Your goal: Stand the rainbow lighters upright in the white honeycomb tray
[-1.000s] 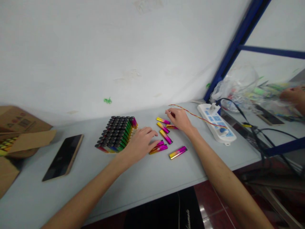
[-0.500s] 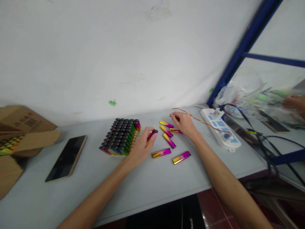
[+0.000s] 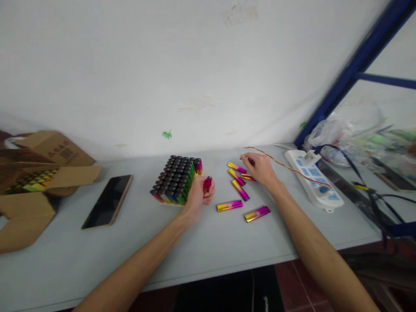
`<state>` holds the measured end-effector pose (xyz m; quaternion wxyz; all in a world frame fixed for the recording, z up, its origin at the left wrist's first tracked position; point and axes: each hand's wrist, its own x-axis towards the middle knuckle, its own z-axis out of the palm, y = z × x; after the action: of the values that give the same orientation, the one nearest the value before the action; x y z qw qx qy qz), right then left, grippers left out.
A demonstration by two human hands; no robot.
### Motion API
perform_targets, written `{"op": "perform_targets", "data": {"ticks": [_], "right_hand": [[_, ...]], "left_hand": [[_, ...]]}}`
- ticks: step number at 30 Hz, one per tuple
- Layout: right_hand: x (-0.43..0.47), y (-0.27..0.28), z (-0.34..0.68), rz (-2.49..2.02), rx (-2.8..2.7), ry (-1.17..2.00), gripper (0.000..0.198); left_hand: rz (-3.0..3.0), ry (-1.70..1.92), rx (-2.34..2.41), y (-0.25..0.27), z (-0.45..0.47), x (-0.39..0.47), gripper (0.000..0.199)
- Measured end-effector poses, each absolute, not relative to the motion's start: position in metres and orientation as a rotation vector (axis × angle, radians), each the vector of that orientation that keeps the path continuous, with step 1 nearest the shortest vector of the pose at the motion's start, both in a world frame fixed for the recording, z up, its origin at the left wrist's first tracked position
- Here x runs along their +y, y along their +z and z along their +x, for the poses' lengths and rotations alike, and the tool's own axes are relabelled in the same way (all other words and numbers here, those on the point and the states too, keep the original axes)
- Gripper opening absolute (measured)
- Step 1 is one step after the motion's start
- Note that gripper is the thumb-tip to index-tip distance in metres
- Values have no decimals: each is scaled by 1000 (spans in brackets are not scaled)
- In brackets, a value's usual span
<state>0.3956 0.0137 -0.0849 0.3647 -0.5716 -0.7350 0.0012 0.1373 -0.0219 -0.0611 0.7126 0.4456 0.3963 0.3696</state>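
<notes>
My left hand is closed around a purple lighter, its top end pointing up, just right of a tight block of upright lighters with black tops. Most in the block look green, red or blue; one purple lighter stands at its back right corner. My right hand rests on the table with fingers bent together; whatever is between the fingertips is hidden. Beneath its edge lies a yellow lighter, partly covered. Several yellow-and-purple lighters lie loose between and in front of my hands.
A black phone lies to the left, beside an open cardboard box with lighters inside. At right are a white power strip, a red-yellow twisted wire, black cables and a blue frame post. The wall closes off the back.
My left hand has turned the lighter more upright and moved closer to the block, fingers now wrapped around it. My right hand stays almost in place. The whole view has shifted slightly.
</notes>
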Motion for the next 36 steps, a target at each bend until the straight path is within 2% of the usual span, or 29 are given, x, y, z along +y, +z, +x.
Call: {"op": "perform_targets", "data": {"ticks": [9, 16, 21, 27, 36], "right_hand": [[13, -83, 394, -1480, -1889, 0, 43], [12, -81, 394, -1481, -1893, 0, 45], [15, -81, 394, -1474, -1902, 14, 42], [15, -82, 393, -1466, -1907, 23, 37], [13, -79, 391, -1481, -1908, 19, 36]], "left_hand": [[1068, 880, 816, -58, 141, -24, 42], [1786, 1035, 853, -9, 116, -1, 33], [2492, 771, 1101, 18, 84, 41, 30], [2689, 344, 1115, 20, 82, 64, 26], [2813, 305, 993, 9, 84, 61, 24]]}}
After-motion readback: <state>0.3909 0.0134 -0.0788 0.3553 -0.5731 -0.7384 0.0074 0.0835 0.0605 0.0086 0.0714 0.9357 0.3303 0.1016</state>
